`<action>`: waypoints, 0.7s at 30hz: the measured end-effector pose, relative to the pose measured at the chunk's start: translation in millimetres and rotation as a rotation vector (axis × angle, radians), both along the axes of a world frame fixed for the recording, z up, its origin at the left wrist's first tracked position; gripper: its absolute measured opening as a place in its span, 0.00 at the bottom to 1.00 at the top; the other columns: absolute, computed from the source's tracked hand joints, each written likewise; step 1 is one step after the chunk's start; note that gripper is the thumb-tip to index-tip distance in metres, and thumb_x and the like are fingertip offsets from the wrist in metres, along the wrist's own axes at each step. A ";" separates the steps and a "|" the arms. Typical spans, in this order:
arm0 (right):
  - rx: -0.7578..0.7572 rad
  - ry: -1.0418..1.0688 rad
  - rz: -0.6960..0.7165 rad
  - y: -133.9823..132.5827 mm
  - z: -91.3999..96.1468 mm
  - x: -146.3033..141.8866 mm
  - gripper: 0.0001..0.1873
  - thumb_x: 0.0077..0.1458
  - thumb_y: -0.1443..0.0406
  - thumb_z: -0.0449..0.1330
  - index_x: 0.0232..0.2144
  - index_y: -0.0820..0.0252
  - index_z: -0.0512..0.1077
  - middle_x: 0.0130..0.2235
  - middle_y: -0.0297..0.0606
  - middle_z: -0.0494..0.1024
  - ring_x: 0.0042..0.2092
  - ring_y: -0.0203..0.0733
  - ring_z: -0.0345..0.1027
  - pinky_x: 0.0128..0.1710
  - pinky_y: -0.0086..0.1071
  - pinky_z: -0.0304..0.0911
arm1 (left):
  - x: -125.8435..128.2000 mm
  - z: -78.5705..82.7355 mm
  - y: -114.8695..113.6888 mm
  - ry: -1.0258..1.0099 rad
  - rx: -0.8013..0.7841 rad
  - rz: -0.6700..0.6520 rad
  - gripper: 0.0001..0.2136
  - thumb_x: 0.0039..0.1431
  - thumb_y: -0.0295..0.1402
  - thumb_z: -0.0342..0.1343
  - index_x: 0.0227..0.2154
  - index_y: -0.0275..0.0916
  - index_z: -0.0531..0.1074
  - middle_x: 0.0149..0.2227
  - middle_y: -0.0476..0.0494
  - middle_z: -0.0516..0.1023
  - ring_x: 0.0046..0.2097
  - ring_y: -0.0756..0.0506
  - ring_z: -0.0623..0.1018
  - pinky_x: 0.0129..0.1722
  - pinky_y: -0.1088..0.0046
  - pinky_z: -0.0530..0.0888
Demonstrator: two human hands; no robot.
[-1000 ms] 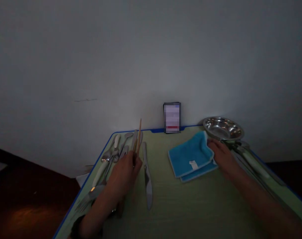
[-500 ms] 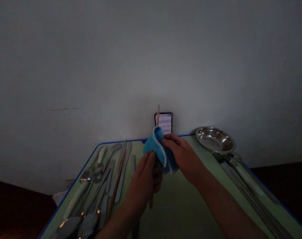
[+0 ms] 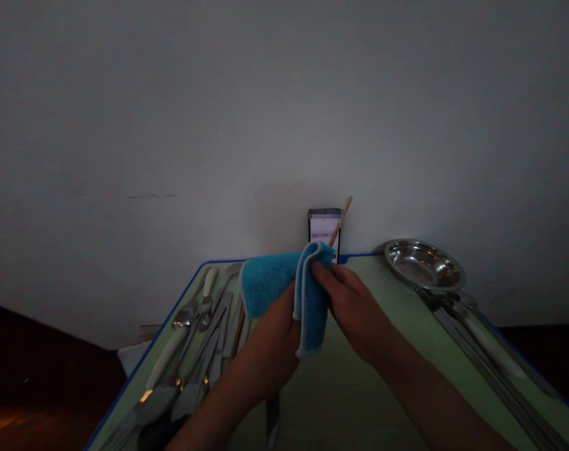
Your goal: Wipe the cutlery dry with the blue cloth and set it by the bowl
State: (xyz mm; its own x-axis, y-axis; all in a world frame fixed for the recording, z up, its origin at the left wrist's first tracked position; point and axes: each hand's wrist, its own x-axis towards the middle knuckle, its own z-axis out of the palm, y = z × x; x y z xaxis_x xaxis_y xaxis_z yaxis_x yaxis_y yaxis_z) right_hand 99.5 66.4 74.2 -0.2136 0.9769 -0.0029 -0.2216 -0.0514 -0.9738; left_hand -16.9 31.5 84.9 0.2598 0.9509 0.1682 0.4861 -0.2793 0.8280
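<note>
A blue cloth (image 3: 272, 279) with a pale hem is folded over a thin wooden chopstick (image 3: 335, 235), whose tip sticks out at the upper right. Its lower end is hidden. My right hand (image 3: 357, 307) is closed on the cloth, thumb pressed on the near face, with the chopstick passing through the fold there. Behind the hanging part of the cloth, my left hand (image 3: 277, 347) is closed around the chopstick's lower part, its fingers mostly covered.
Knives, spoons and forks (image 3: 185, 360) lie along the left of the green table (image 3: 340, 401). A steel bowl (image 3: 425, 266) stands at the back right, with more cutlery (image 3: 481, 351) in front of it. A phone (image 3: 324, 228) showing a timer leans on the wall (image 3: 284, 113).
The chopstick has tilted from near upright to leaning right. The cloth now spreads further left and hangs over my left fingers. The view has shifted slightly left.
</note>
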 end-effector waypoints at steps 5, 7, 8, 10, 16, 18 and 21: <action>-0.075 0.102 -0.069 -3.8 -4.6 -6.7 0.17 0.47 0.51 0.56 0.29 0.59 0.72 0.26 0.31 0.72 0.29 0.34 0.64 0.31 0.29 0.59 | -3.6 0.5 -2.7 0.128 0.049 -0.100 0.15 0.55 0.23 0.41 0.46 0.36 0.61 0.42 0.41 0.73 0.38 0.47 0.72 0.41 0.71 0.68; -0.119 0.126 -0.103 -4.7 -7.1 -8.9 0.17 0.46 0.51 0.56 0.28 0.59 0.71 0.25 0.30 0.71 0.27 0.33 0.63 0.30 0.29 0.59 | -3.3 1.2 -4.0 0.231 0.045 -0.088 0.15 0.54 0.22 0.41 0.44 0.36 0.62 0.40 0.41 0.73 0.37 0.47 0.73 0.39 0.71 0.68; -0.143 0.146 -0.134 -4.3 -8.0 -9.6 0.17 0.46 0.51 0.57 0.28 0.59 0.71 0.25 0.30 0.71 0.27 0.33 0.64 0.31 0.29 0.60 | -3.2 1.4 -4.5 0.293 0.045 -0.082 0.14 0.53 0.21 0.41 0.42 0.37 0.63 0.39 0.41 0.73 0.37 0.46 0.73 0.38 0.71 0.69; -0.188 0.216 -0.209 -1.1 -8.7 -9.3 0.16 0.46 0.52 0.57 0.28 0.58 0.71 0.26 0.29 0.73 0.29 0.33 0.65 0.34 0.29 0.61 | -3.0 1.4 -5.8 0.422 0.048 -0.070 0.13 0.54 0.21 0.40 0.40 0.37 0.64 0.37 0.41 0.73 0.36 0.45 0.73 0.36 0.69 0.68; -0.344 0.526 -0.343 20.1 -4.2 3.0 0.13 0.54 0.59 0.52 0.28 0.60 0.71 0.26 0.31 0.76 0.27 0.34 0.67 0.35 0.32 0.65 | 1.5 3.2 -15.9 0.675 0.035 -0.057 0.12 0.61 0.28 0.35 0.39 0.37 0.63 0.29 0.42 0.74 0.31 0.43 0.74 0.31 0.65 0.68; -0.376 0.592 -0.344 23.2 -2.8 5.6 0.13 0.55 0.60 0.51 0.27 0.61 0.71 0.26 0.32 0.76 0.27 0.34 0.68 0.36 0.32 0.65 | 3.2 3.9 -19.8 0.715 0.046 -0.064 0.11 0.61 0.28 0.36 0.40 0.38 0.62 0.29 0.42 0.74 0.31 0.43 0.74 0.32 0.65 0.68; -0.383 0.635 -0.302 19.8 -2.4 2.1 0.13 0.55 0.60 0.51 0.27 0.61 0.71 0.26 0.32 0.77 0.28 0.34 0.69 0.37 0.31 0.66 | 2.2 4.0 -22.2 0.702 0.084 -0.085 0.11 0.60 0.26 0.37 0.42 0.38 0.60 0.33 0.41 0.73 0.33 0.43 0.74 0.33 0.64 0.69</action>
State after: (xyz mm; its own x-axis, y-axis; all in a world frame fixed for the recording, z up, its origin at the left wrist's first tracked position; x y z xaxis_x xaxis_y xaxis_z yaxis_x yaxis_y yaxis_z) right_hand 101.6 86.2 71.8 -0.0134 0.9484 -0.3168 -0.7853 -0.2061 -0.5838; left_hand -14.8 9.3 88.8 0.4063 0.9137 0.0060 0.8704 -0.3890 0.3017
